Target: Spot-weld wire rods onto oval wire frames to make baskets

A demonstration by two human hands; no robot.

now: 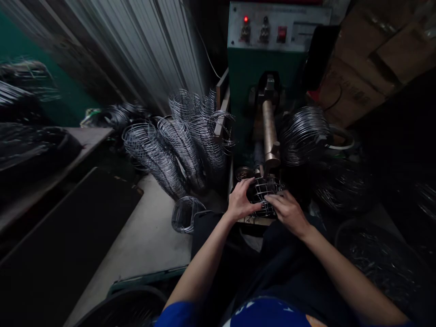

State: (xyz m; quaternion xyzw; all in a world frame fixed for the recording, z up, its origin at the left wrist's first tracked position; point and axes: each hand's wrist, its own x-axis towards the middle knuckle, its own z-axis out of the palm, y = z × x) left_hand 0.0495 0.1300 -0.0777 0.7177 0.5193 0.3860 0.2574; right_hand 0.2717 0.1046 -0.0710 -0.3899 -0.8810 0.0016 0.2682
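"Wire cage (264, 193), where does it sit in the head view?"

"Between the person's two hands, just beneath the lower end of the metal bar (270, 129) on the green machine (243, 68). The left hand (242, 200) is at its left side, the right hand (288, 210) at its right and near side."

"Are they gripping it?"

"The left one grasps it, thumb and fingers spread around its side. The right one is bent, fingertips on the mesh; whether they pinch a wire, nobody could tell from here."

"And around them?"

"Nested wire baskets (153, 156) lean in long stacks to the left, with a lone mesh cylinder (185, 215) near the person's left knee. A bundle of wire rings (301, 136) lies right of the bar. Up on the panel (296, 27), a red light (245, 19) glows, well apart from both hands"
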